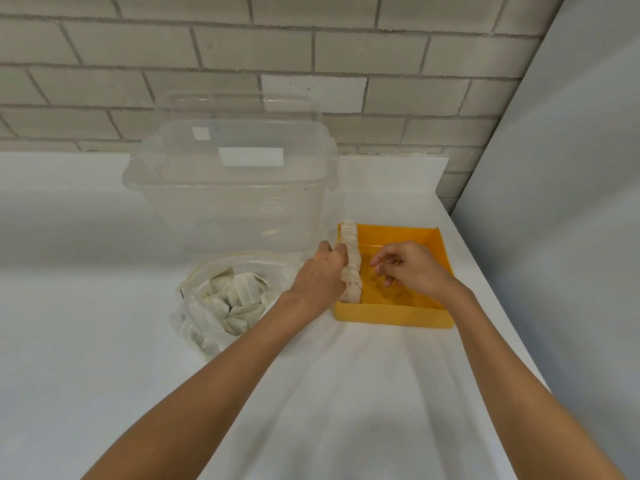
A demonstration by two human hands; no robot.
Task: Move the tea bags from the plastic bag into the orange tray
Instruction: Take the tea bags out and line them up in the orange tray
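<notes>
A white table (104,341) carries a large clear plastic box (228,188) with its lid on, standing by the brick wall. In front of it to the right sits the orange tray (394,318), and to the left lies the open plastic bag (194,327), with loose tea bags (239,296) inside. The left hand (322,271) reaches over the tray's left wall, fingers curled against a row of tea bags (351,258) standing along that wall; whether it grips them is unclear. The right hand (412,268) hovers inside the tray, fingers loosely curled, thumb and forefinger close together; whether they pinch anything is unclear.
</notes>
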